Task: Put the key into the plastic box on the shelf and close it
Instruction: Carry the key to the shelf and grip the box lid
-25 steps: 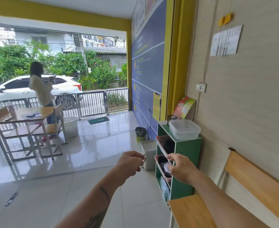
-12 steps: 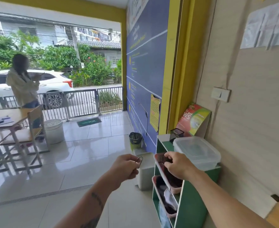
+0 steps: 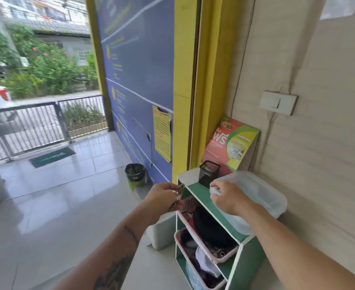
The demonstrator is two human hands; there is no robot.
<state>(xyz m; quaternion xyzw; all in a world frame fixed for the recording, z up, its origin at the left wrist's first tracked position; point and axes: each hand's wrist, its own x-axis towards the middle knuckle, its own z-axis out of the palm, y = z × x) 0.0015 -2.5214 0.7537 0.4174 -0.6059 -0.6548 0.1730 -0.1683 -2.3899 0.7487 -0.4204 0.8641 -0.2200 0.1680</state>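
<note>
A green shelf [image 3: 201, 195] stands against the wall, its lower part cut off by the frame edge. On top sits a clear plastic box [image 3: 262, 193], lid on, partly hidden by the right hand [image 3: 227, 196], whose fingers curl at its near corner. The left hand [image 3: 164, 195] pinches the key [image 3: 179, 190], blurred, just left of the shelf

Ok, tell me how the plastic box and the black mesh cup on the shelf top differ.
The plastic box is clear and wide with a lid on it; the mesh cup is black, narrow and open-topped. The box is low and far larger, the cup small and upright. The right hand is at the box's near corner; the cup stands untouched behind it. Both sit on top of the green shelf.
</note>
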